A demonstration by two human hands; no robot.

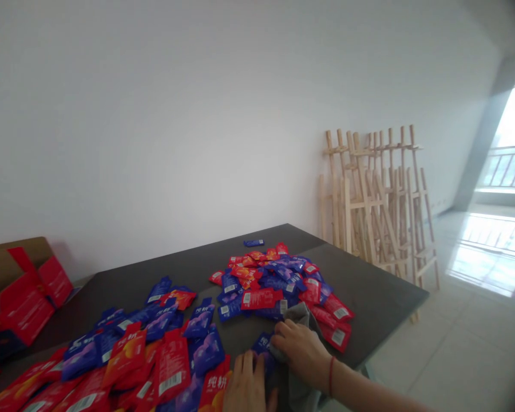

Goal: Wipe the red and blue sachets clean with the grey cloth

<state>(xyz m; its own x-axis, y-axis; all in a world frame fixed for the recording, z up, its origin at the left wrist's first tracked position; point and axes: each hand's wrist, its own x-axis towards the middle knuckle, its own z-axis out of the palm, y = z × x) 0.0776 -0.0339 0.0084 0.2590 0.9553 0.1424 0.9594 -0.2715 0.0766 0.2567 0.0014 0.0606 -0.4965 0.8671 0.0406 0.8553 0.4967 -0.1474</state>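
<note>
My right hand (301,350), with a red cord at the wrist, is closed around a grey cloth (301,315). Part of the cloth hangs below the hand, and part touches the edge of a blue pouch (262,342). My left hand (248,384) grips that same pouch low on the table, its fingers over the print and the thumb on the near side. A heap of red and blue pouches (168,360) lies to the left of my left hand. Beyond my right hand is a second pile of pouches (278,274), many with barcode labels up.
The dark table (360,292) ends in a corner at right. One blue pouch (254,242) lies apart near the back edge. An opened red carton (26,303) stands at far left, before a brown box (15,257). Wooden easels (369,200) lean against the white wall.
</note>
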